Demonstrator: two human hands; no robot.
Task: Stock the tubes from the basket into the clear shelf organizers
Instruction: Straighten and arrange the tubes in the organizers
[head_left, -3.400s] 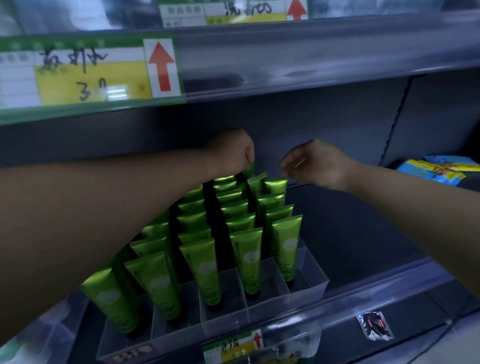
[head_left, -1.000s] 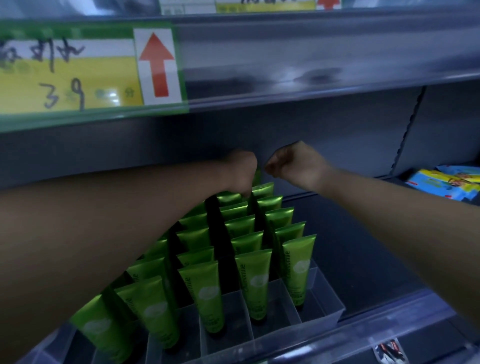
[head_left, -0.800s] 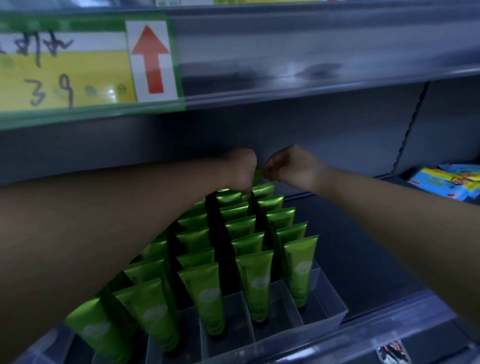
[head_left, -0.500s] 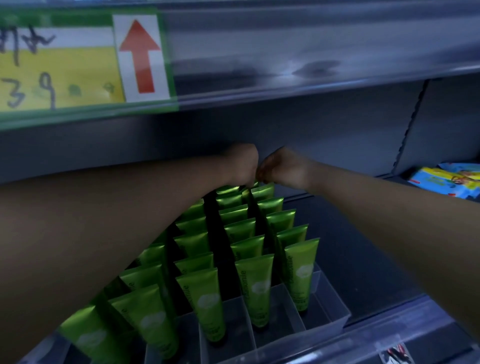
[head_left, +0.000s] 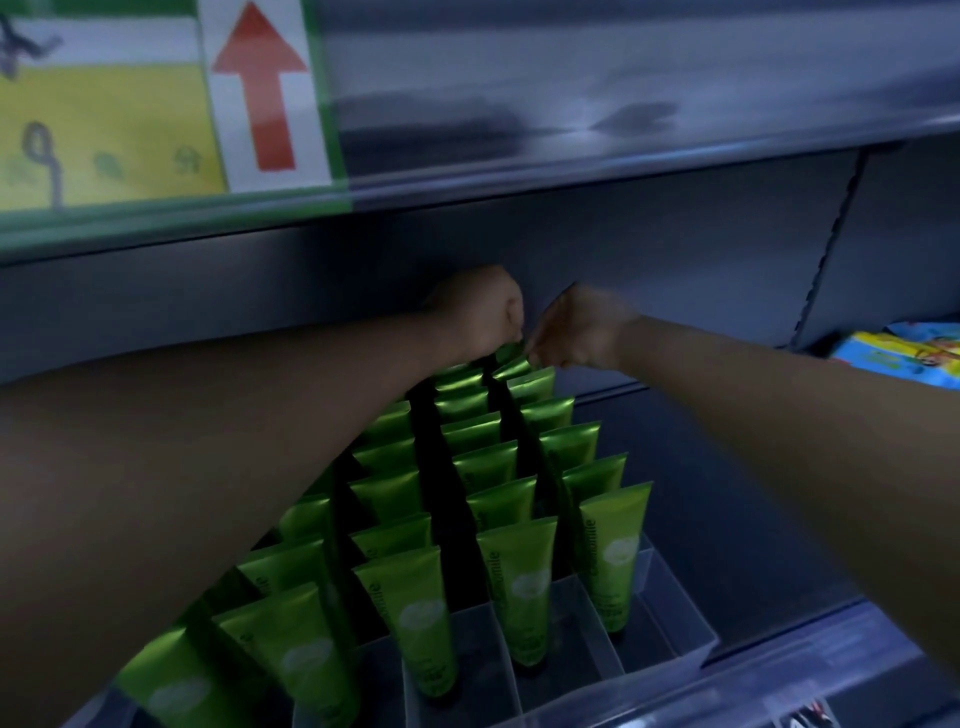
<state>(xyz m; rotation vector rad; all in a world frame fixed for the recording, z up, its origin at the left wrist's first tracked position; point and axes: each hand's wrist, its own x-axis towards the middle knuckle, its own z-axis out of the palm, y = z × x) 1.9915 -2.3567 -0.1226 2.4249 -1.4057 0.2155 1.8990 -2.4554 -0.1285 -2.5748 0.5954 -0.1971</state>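
Several green tubes (head_left: 517, 587) stand cap-down in rows inside a clear shelf organizer (head_left: 670, 639) on the lower shelf. Both my arms reach to the back of the rows. My left hand (head_left: 480, 312) has its fingers curled over the rearmost tube (head_left: 511, 353) at its top edge. My right hand (head_left: 576, 332) is beside it, fingertips pinching the same green top. The two hands nearly touch. The basket is out of view.
The upper shelf edge (head_left: 571, 156) hangs low over my hands, carrying a yellow price label with a red arrow (head_left: 260, 88). Colourful packets (head_left: 898, 353) lie at the right on the same shelf. A clear front rail (head_left: 779, 675) runs along the shelf lip.
My right hand moved left from an open pose to meet my left hand at the back row. The camera moved closer and tilted down a little.
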